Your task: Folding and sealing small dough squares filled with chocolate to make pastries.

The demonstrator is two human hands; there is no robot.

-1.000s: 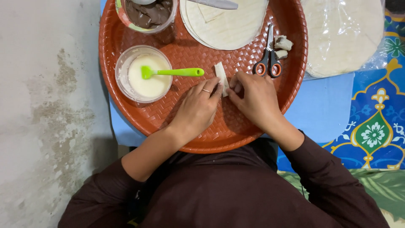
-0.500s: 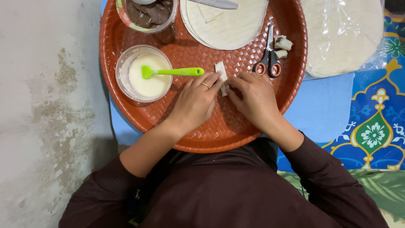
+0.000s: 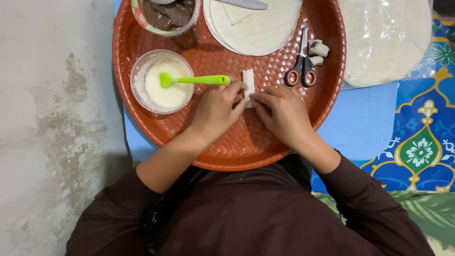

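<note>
On tray (image 3: 227, 156) middle: left hand (image 3: 215, 111) and right hand (image 3: 279, 114) meet, fingertips pinched on pastry strip (image 3: 248, 84) lying flat | step: seemingly folding or rolling strip | next likely needs paste from bowl (image 3: 163, 83), green brush (image 3: 194, 79) beside | beyond: scissors (image 3: 299, 66), wrappers (image 3: 258, 26), chocolate jar (image 3: 166, 16).

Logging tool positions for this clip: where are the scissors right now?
In the head view, the scissors lie on the round woven tray, right of centre, between the stacked flat wrappers and two small rolled pieces.
</note>
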